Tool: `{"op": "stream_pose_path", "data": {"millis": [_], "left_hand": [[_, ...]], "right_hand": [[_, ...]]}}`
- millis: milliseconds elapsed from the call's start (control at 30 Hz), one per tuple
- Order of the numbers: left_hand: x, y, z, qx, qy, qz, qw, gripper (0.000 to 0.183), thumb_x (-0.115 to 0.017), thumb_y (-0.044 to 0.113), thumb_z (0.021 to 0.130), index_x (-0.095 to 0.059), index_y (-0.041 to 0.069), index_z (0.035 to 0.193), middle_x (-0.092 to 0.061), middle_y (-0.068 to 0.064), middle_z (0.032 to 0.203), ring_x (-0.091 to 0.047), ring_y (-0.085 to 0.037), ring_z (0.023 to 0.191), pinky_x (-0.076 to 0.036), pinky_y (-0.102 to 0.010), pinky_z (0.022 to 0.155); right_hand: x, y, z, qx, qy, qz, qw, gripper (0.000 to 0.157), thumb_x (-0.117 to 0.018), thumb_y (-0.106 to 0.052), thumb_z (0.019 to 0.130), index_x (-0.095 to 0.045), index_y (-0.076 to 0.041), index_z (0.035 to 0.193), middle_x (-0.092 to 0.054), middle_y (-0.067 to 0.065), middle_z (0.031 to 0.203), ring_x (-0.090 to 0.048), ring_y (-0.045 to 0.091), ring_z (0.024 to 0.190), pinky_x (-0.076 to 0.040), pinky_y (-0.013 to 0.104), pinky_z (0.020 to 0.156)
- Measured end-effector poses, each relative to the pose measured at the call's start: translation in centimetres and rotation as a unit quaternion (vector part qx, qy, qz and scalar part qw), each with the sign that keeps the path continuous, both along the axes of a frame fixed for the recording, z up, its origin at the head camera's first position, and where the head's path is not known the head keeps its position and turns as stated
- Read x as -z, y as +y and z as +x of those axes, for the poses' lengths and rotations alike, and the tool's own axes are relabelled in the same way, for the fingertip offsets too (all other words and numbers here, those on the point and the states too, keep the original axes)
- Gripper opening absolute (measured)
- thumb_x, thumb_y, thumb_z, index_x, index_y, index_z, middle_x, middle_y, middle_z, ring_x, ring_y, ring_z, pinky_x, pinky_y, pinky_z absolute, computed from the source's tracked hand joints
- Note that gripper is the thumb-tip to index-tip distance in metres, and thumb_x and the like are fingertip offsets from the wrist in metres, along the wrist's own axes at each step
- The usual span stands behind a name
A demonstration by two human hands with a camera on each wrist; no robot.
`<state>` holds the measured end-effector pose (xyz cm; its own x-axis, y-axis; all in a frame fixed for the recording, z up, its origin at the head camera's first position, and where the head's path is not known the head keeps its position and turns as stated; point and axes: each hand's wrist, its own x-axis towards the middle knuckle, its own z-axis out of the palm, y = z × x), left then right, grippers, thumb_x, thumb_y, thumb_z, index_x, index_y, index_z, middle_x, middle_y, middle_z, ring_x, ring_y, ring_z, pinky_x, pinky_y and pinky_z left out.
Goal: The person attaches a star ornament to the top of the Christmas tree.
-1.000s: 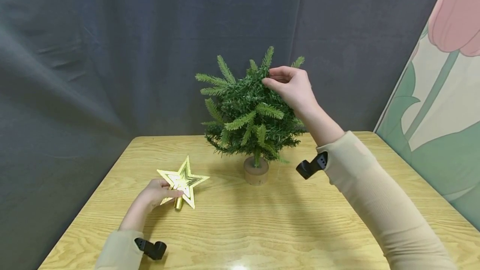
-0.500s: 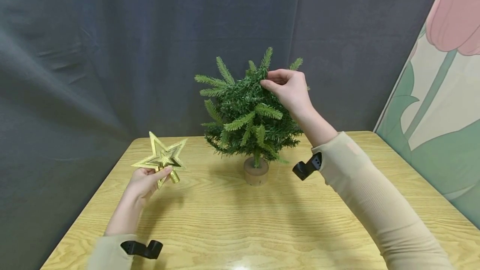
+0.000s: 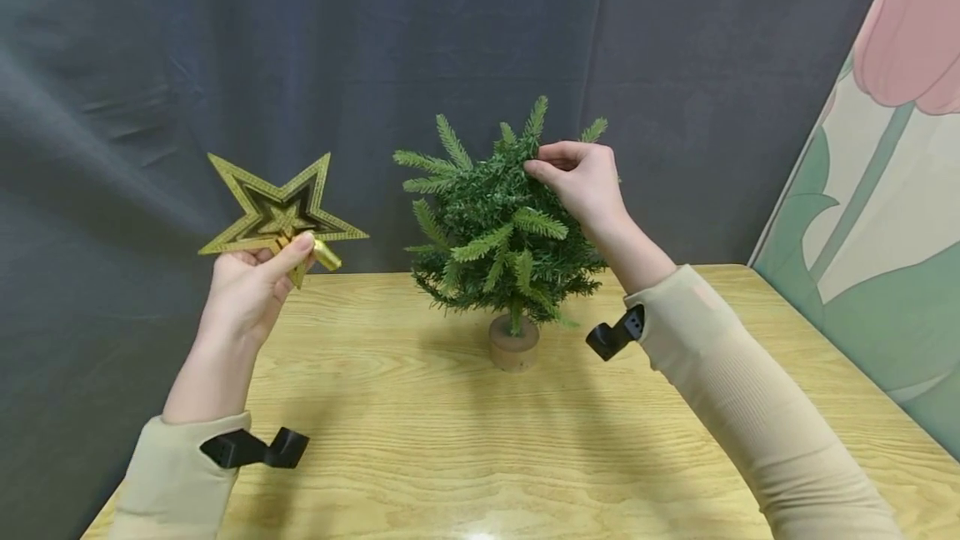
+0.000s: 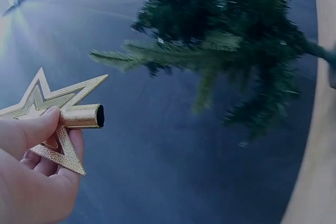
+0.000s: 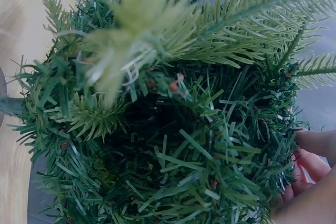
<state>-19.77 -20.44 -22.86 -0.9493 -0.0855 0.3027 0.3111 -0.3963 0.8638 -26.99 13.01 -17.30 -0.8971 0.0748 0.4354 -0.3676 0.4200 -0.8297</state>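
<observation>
My left hand [image 3: 243,294] holds a gold star tree topper [image 3: 285,217] up in the air, left of the tree. The thumb presses on the star's lower part, and the hollow gold tube [image 4: 84,116] of its base points right, toward the tree. A small artificial Christmas tree [image 3: 487,223] stands upright on a round wooden base [image 3: 514,346]. At its upper right side, my right hand [image 3: 588,182] pinches the greenery near the top. In the right wrist view the fingertips [image 5: 310,163] are partly hidden by needles.
The tree stands toward the back of a light wooden table [image 3: 420,440]. A dark grey curtain [image 3: 337,65] hangs behind, and a panel painted with a tulip [image 3: 885,215] lines the right side. Each sleeve bears a black wrist camera [image 3: 615,335].
The left hand has raised the star tree topper from low over the table, moving up and left and tilting the star's tube to the right. The right hand stays at the tree.
</observation>
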Motion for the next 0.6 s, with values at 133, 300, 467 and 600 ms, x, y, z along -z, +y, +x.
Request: {"op": "stream_pose_path", "data": {"millis": [133,300,467,600], "left_hand": [[-2.1,0.5,-0.4,0.007,0.026,0.002,0.9996,0.013,-0.067,-0.003,0.083,-0.067,0.006,0.092,-0.067,0.0,0.082,-0.067,-0.011,0.074,-0.055,-0.022,0.077],[-4.3,1.4,-0.8,0.017,0.048,0.014,0.9986,0.018,-0.069,-0.004,0.08,-0.065,0.004,0.096,-0.067,-0.003,0.085,-0.065,-0.012,0.076,-0.055,-0.023,0.074],[-6.8,3.2,-1.5,0.007,0.049,-0.01,0.9987,0.025,-0.074,0.0,0.077,-0.063,0.004,0.099,-0.066,-0.003,0.088,-0.064,-0.012,0.079,-0.055,-0.023,0.074],[-8.8,5.0,-2.2,-0.006,0.035,-0.057,0.9978,0.031,-0.076,0.006,0.076,-0.062,0.004,0.104,-0.064,-0.003,0.094,-0.063,-0.011,0.085,-0.054,-0.022,0.076]], "right_hand": [[0.1,0.0,-0.1,0.002,0.003,-0.002,1.0,0.033,-0.07,-0.018,0.086,-0.067,-0.002,0.114,-0.066,0.015,0.112,-0.057,0.003,0.082,-0.049,0.022,0.077],[0.1,0.0,-0.2,0.004,0.009,-0.006,1.0,0.032,-0.071,-0.018,0.085,-0.068,-0.001,0.112,-0.067,0.015,0.11,-0.057,0.0,0.078,-0.047,0.017,0.071],[0.1,0.0,-0.2,0.007,0.014,0.0,1.0,0.031,-0.071,-0.018,0.085,-0.069,-0.001,0.11,-0.067,0.017,0.11,-0.057,0.002,0.08,-0.047,0.017,0.071],[0.1,0.0,-0.2,0.008,0.014,0.0,1.0,0.03,-0.071,-0.017,0.085,-0.069,0.0,0.11,-0.067,0.017,0.11,-0.057,0.002,0.08,-0.047,0.017,0.07]]}}
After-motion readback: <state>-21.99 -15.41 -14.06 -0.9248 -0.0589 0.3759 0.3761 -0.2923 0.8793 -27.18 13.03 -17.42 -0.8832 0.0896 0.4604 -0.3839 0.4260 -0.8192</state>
